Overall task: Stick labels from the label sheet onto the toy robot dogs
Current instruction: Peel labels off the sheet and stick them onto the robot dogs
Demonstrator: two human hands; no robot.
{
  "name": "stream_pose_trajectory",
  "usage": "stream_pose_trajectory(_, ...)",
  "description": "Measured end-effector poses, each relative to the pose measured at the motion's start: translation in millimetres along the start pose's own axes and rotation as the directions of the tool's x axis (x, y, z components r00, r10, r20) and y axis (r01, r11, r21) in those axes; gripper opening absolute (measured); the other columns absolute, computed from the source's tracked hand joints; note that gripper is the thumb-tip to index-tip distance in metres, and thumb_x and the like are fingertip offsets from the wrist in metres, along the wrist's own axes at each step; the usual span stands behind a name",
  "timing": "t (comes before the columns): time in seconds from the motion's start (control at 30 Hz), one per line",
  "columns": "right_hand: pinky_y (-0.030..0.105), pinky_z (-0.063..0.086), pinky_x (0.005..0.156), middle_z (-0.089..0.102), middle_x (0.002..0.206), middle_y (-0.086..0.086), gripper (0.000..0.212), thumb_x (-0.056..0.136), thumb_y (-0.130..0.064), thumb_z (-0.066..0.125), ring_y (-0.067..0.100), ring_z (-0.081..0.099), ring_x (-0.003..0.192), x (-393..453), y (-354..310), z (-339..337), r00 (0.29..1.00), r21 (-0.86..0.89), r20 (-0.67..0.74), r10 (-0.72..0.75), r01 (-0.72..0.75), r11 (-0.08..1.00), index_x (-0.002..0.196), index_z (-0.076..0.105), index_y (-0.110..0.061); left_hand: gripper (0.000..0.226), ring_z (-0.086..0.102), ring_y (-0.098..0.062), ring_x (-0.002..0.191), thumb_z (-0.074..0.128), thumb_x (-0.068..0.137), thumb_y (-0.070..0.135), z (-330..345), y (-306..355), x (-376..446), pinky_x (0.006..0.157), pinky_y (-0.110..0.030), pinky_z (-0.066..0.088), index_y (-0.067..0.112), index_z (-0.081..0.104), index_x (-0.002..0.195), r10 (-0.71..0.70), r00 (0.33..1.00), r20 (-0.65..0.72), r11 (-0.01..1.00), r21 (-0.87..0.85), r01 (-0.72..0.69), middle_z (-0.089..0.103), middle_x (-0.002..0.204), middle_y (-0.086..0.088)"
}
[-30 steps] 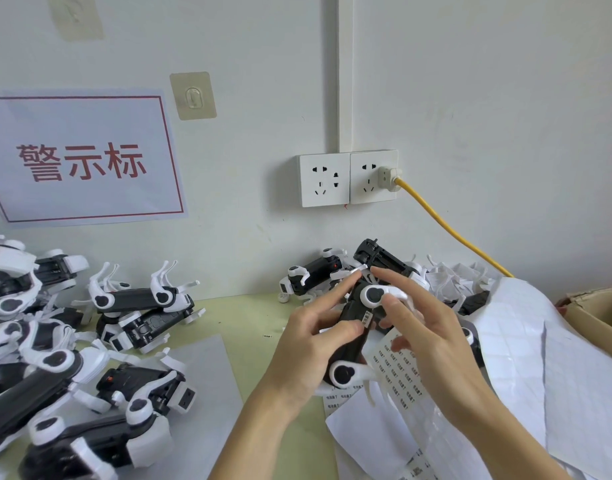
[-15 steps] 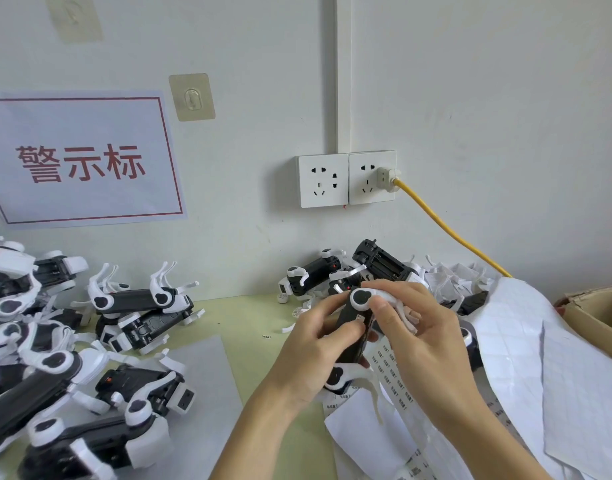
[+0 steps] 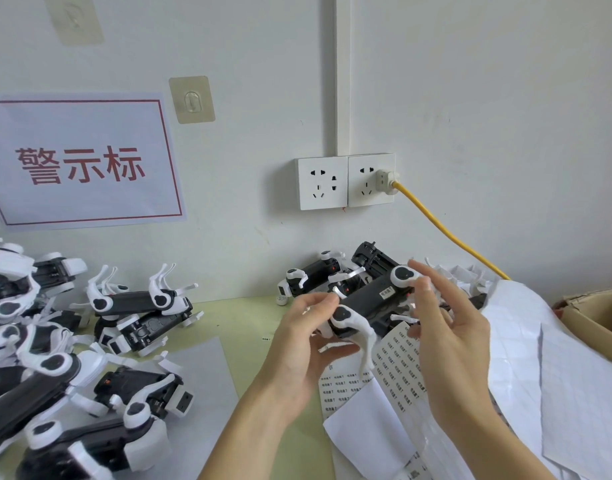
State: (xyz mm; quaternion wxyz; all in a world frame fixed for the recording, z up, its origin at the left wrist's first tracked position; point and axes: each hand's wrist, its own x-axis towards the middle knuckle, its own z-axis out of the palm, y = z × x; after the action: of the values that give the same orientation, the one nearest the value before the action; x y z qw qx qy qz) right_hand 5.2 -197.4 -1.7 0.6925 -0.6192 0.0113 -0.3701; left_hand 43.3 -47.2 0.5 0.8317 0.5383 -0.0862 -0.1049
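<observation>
1. While we are holding the black plastic toy robot dog with white legs (image 3: 367, 303) above the pale green tabletop (image 3: 242, 317), our left hand (image 3: 308, 341) is carrying most of it, fingers curled around its lower end; our right hand (image 3: 450, 341) is splayed, fingers only brushing the upper white hip joint (image 3: 403, 276), so it is grasping nothing firmly.
2. We are judging that the dog could be slipping out, since one hand alone is pinching a glossy, awkward body whose loose white legs are dangling.
3. We are seeing a small white rectangular label (image 3: 386, 292) already sitting on the dog's black flank; if a fingertip is dragging across it before it is pressed flat, we think a corner could be lifting or the label skewing.
4. We are also worrying about the white label sheet printed with rows of tiny dark text (image 3: 398, 362) lying directly under the dog: a dangling leg could be catching it and peeling or creasing labels.
5. A single stray label (image 3: 266, 339) is lying on the tabletop, suggesting that labels are coming loose easily.
6. The dog itself is tilting, upper end toward the wall, with a long black body, rounded white hips with dark insets and thin curved legs.
7. A pile of similar dogs (image 3: 55, 358) is lying to our left, another (image 3: 318, 275) behind the one in hand.
</observation>
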Motion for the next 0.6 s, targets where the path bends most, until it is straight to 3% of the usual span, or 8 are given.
stream_pose_trajectory(0.1, 0.034, 0.053, 0.081, 0.063, 0.122, 0.002, 0.030, 0.105, -0.026, 0.048, 0.009, 0.066, 0.096, 0.9, -0.5, -1.0, 0.989, 0.026, 0.140, 0.051, -0.055, 0.998, 0.109, 0.072, -0.042, 0.042, 0.063, -0.023, 0.065, 0.074, 0.075, 0.030, -3.7, 1.1, 2.2, 0.059, -0.028, 0.052, 0.002, 0.056, 0.100, 0.069, 0.992, -0.103, 0.995, -0.069, -0.076, 0.065, 0.080, -0.014)
stream_pose_trajectory(0.17, 0.041, 0.055, 0.087, 0.062, 0.122, -0.003, 0.028, 0.104, -0.022, 0.049, 0.007, 0.067, 0.099, -0.5, -2.3, -1.2, 0.972, 0.032, 0.219, 0.081, -0.091, 0.995, 0.106, 0.070, -0.041, 0.041, 0.064, -0.022, 0.068, 0.072, 0.071, 0.036, -6.6, 1.7, 3.8, 0.063, -0.028, 0.052, 0.005, 0.060, 0.095, 0.103, 0.979, -0.176, 0.986, -0.109, -0.124, 0.068, 0.080, -0.010)
stream_pose_trajectory(0.3, 0.052, 0.052, 0.097, 0.063, 0.124, -0.008, 0.016, 0.093, -0.028, 0.058, 0.017, 0.066, 0.108, -2.8, -2.0, -1.7, 0.929, 0.048, 0.343, 0.135, -0.161, 0.986, 0.106, 0.061, -0.036, 0.054, 0.061, -0.029, 0.085, 0.072, 0.074, 0.038, -8.8, 4.1, 4.0, 0.071, -0.033, 0.050, 0.000, 0.070, 0.111, 0.124, 0.959, -0.253, 0.975, -0.147, -0.165, 0.068, 0.094, -0.013)
stream_pose_trajectory(0.37, 0.053, 0.051, 0.097, 0.060, 0.128, -0.008, 0.019, 0.093, -0.027, 0.063, 0.023, 0.065, 0.109, -2.8, -0.9, -2.2, 0.923, 0.045, 0.358, 0.143, -0.169, 0.985, 0.108, 0.056, -0.036, 0.050, 0.061, -0.031, 0.086, 0.070, 0.080, 0.037, -9.8, 4.6, 4.3, 0.070, -0.035, 0.049, 0.001, 0.070, 0.115, 0.137, 0.951, -0.276, 0.972, -0.145, -0.183, 0.068, 0.095, -0.013)
stream_pose_trajectory(0.5, 0.040, 0.056, 0.083, 0.060, 0.120, -0.017, 0.028, 0.094, -0.027, 0.067, 0.017, 0.071, 0.096, -3.3, -0.9, -2.3, 0.933, 0.011, 0.344, 0.103, -0.113, 0.994, 0.114, 0.053, -0.042, 0.036, 0.067, -0.030, 0.082, 0.059, 0.097, 0.029, -9.2, 5.3, 2.2, 0.082, -0.045, 0.042, 0.001, 0.068, 0.119, 0.128, 0.947, -0.296, 0.969, -0.165, -0.183, 0.071, 0.099, -0.015)
stream_pose_trajectory(0.6, 0.039, 0.054, 0.086, 0.060, 0.119, -0.017, 0.037, 0.093, -0.019, 0.069, 0.016, 0.071, 0.098, -2.9, -0.4, -4.1, 0.925, -0.026, 0.372, 0.081, -0.076, 0.997, 0.118, 0.054, -0.042, 0.033, 0.063, -0.029, 0.070, 0.054, 0.101, 0.023, -9.4, 6.0, 1.9, 0.076, -0.039, 0.044, -0.001, 0.067, 0.118, 0.112, 0.944, -0.311, 0.965, -0.192, -0.178, 0.068, 0.096, -0.016)
